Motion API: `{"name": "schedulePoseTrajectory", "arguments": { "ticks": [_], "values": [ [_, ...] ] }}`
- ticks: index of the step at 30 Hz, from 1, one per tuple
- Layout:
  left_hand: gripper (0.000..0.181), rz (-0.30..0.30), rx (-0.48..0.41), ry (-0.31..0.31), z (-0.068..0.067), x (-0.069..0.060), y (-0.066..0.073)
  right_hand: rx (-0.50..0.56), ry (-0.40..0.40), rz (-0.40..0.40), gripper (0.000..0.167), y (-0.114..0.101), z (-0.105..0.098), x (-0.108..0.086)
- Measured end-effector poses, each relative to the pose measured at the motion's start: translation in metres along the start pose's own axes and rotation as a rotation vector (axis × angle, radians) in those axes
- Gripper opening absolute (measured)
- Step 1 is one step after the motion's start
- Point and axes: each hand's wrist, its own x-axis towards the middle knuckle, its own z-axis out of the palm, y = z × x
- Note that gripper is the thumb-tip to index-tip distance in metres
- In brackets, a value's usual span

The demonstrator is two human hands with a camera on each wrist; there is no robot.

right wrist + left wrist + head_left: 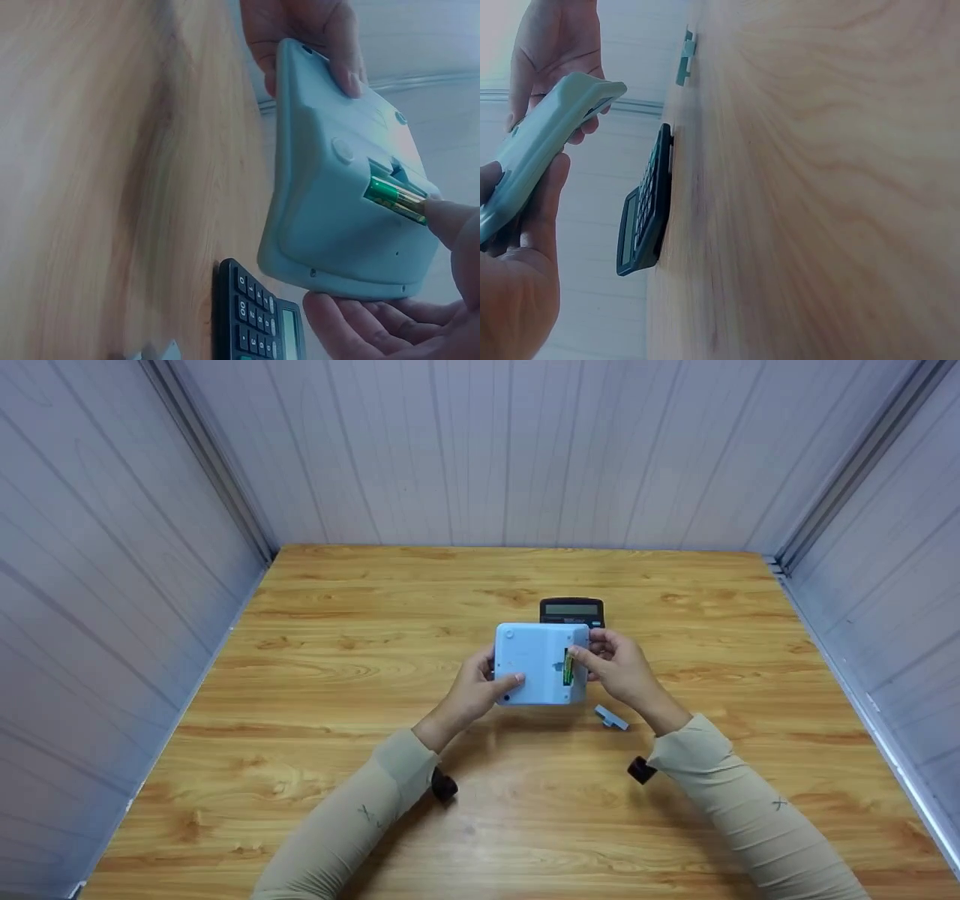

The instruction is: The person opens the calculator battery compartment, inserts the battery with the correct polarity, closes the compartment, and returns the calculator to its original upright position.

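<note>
A light blue device shaped like a desk calculator (pixel 534 660) is held up off the table, its back toward the head camera. On the left edge, my left hand (pixel 474 684) grips it, thumb across the back and fingers behind. My right hand (pixel 624 669) holds the opposite edge, fingers underneath. Its thumb touches the end of a green and gold battery (pixel 396 198), which lies in the uncovered battery slot. Below the right hand, a small light blue battery cover (pixel 611 718) lies on the table. The device's keys are hidden.
Behind the held device, a black calculator (pixel 571 609) lies on the wooden table (pixel 360 622), partly covered in the head view. Pale panel walls (pixel 480 457) stand at the back and both sides. A dark wrist camera (pixel 641 770) hangs beneath the right sleeve.
</note>
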Motion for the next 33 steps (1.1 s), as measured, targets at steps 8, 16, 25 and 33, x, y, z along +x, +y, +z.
{"name": "schedulePoseTrajectory", "arguments": {
  "ticks": [8,16,25,33],
  "values": [
    [0.053,-0.021,0.005,0.007,0.000,0.001,0.001,-0.056,0.037,-0.031,0.049,-0.001,0.001,0.000],
    [0.054,-0.041,0.015,0.004,-0.001,0.002,0.003,-0.078,0.020,-0.036,0.051,0.001,-0.004,0.002],
    [0.053,-0.014,0.033,0.015,-0.006,0.003,-0.002,-0.195,-0.001,-0.091,0.058,0.008,-0.015,-0.002],
    [0.055,0.007,0.023,0.005,-0.012,0.003,-0.004,-0.258,-0.050,-0.051,0.051,0.015,-0.021,-0.008]
  ]
}}
